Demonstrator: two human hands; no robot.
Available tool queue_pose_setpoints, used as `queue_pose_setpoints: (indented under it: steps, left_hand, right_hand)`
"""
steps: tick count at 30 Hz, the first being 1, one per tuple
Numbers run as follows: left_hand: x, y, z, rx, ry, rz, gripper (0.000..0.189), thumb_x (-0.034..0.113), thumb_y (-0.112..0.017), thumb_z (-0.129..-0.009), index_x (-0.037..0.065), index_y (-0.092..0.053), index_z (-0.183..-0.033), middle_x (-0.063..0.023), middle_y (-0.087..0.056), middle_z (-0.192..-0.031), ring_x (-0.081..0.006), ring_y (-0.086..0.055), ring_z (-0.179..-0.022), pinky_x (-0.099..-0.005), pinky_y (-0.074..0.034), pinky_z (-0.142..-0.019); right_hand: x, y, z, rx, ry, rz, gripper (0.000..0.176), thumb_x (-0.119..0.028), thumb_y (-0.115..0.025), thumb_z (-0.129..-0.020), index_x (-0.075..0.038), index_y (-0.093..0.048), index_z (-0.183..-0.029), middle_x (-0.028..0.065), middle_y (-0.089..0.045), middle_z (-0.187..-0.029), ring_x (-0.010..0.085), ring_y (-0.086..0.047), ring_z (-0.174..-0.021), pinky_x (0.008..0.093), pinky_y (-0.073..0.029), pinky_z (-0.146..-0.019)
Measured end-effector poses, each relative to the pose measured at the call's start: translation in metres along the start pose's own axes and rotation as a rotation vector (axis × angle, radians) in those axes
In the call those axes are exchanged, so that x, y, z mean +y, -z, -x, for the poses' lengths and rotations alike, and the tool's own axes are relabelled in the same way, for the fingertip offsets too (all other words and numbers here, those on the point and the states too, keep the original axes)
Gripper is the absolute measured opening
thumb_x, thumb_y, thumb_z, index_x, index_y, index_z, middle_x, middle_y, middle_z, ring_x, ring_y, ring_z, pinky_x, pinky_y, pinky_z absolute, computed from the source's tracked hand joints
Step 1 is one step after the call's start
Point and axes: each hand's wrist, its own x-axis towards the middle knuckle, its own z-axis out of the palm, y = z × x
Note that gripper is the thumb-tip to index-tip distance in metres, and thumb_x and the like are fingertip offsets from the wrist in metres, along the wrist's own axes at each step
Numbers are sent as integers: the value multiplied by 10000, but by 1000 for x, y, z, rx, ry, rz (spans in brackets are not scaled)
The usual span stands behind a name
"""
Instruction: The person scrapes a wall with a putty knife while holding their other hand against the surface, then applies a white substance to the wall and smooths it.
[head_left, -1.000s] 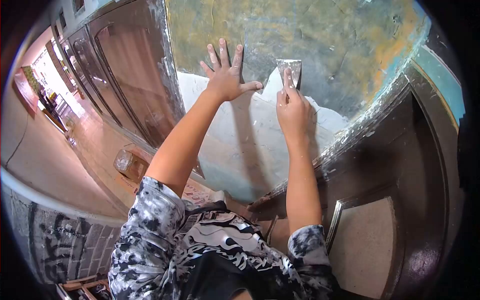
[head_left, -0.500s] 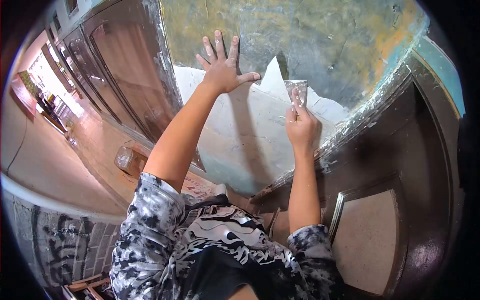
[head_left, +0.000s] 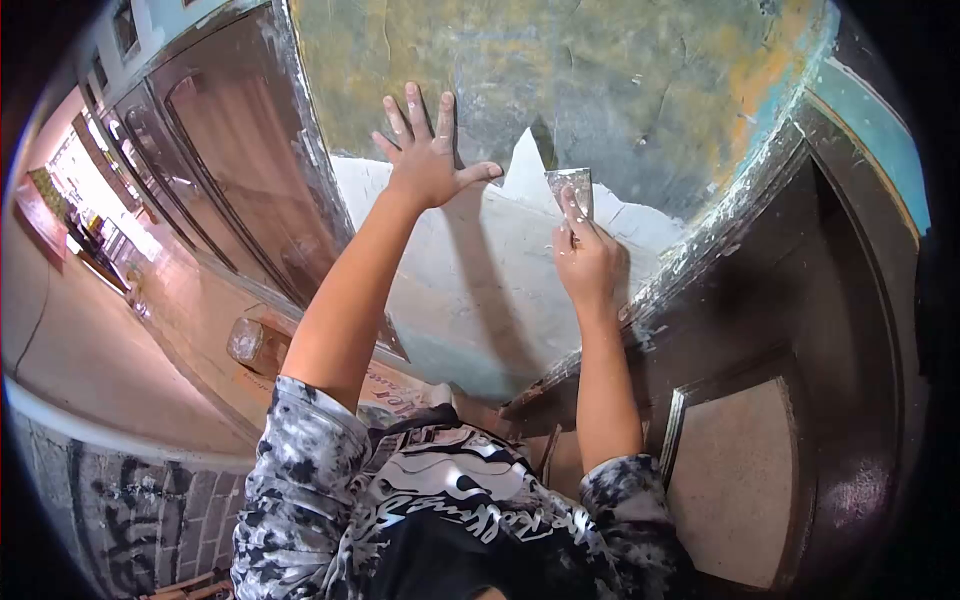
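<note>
My left hand [head_left: 428, 160] lies against the wall with its fingers spread, holding nothing. My right hand [head_left: 587, 258] grips a putty knife [head_left: 572, 182], the index finger laid along its flat metal blade. That blade rests at the ragged upper edge of a white layer on the wall [head_left: 440, 260]. Between the two hands a pointed white flap of peeling paint [head_left: 524, 165] sticks up over the older surface. Above them the wall shows a mottled green, yellow and grey face [head_left: 600, 80].
A dark wooden door [head_left: 760, 300] with scraped framing is at the right. Brown panelled doors [head_left: 225, 150] line the left side. On the floor lies cardboard with red lettering [head_left: 395, 385], and a clear plastic container [head_left: 247, 342] stands beside it.
The wall and both hands appear slightly lower and farther left in view. The putty knife stays in my right hand, and my left hand keeps its spread on the wall.
</note>
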Motion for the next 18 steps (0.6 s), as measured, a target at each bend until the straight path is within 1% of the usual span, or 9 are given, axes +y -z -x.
queue_pose_setpoints:
  steps: [1, 3, 5, 7, 8, 12, 14, 17, 18]
  left_hand:
    - [0, 2, 0, -17, 15, 8, 1434, 901, -646, -702, 102, 57, -1662, -340, 256, -1643, -583, 267, -1486, -828, 5, -1091]
    - [-1, 5, 1, -30, 14, -18, 1438, 900, -646, -703, 103, 73, -1660, -339, 260, -1642, -590, 266, -1483, -828, 10, -1091]
    - [0, 4, 0, -41, 16, -16, 1445, 899, -647, -701, 99, 82, -1658, -342, 251, -1644, -595, 254, -1485, -826, 11, -1093]
    - [1, 3, 1, -41, 31, -16, 1446, 897, -652, -698, 107, 85, -1659, -344, 241, -1646, -594, 250, -1488, -820, 12, -1099]
    - [0, 1, 1, -30, 22, -10, 1446, 898, -652, -698, 110, 88, -1659, -343, 243, -1646, -594, 251, -1487, -820, 12, -1099]
    - [3, 6, 3, -23, 20, -3, 1450, 901, -650, -695, 66, 41, -1658, -354, 228, -1646, -602, 243, -1486, -822, 7, -1097]
    - [3, 7, 3, -37, 25, -5, 1449, 904, -644, -694, 43, 13, -1656, -364, 219, -1644, -603, 235, -1488, -822, 0, -1098]
    - [-1, 0, 3, 18, -5, -27, 1450, 913, -633, -691, 45, 12, -1657, -365, 215, -1644, -602, 233, -1489, -824, -7, -1097]
    - [1, 3, 3, 7, 2, -30, 1452, 918, -625, -692, 50, 26, -1656, -363, 220, -1644, -600, 235, -1490, -825, -15, -1097]
  right_hand:
    - [-2, -1, -2, 10, 1, -4, 472, -88, -661, -876, -201, -713, -1332, 145, -747, -920, 368, -680, -711, 443, -526, -625]
    - [-7, -2, -4, 41, 35, 17, 526, -111, -676, -863, -241, -691, -1373, 94, -669, -747, 312, -647, -654, 439, -509, -596]
    - [-8, -2, -5, 41, 51, 62, 558, -104, -672, -862, -247, -666, -1402, 89, -669, -760, 305, -648, -672, 443, -510, -605]
    - [-14, 0, -8, -11, 9, 25, 583, -100, -669, -863, -250, -645, -1426, 89, -664, -769, 309, -644, -672, 443, -511, -609]
    - [-10, -5, -9, 0, 32, 5, 600, -91, -666, -863, -244, -630, -1442, 93, -645, -755, 312, -636, -659, 440, -511, -606]
    - [-22, -3, -18, -12, 22, -2, 596, -87, -664, -864, -235, -631, -1441, 98, -648, -760, 314, -642, -672, 439, -513, -611]
    - [-24, -7, -23, -14, 26, 38, 584, -86, -662, -868, -226, -637, -1434, 107, -680, -804, 316, -659, -698, 443, -518, -621]
    - [-28, -12, -32, 45, 76, -6, 585, -83, -661, -866, -228, -638, -1432, 114, -697, -831, 319, -668, -709, 450, -522, -622]
    - [-38, -3, -36, 7, 60, 40, 579, -81, -658, -866, -227, -643, -1426, 120, -694, -809, 323, -666, -692, 453, -525, -617]
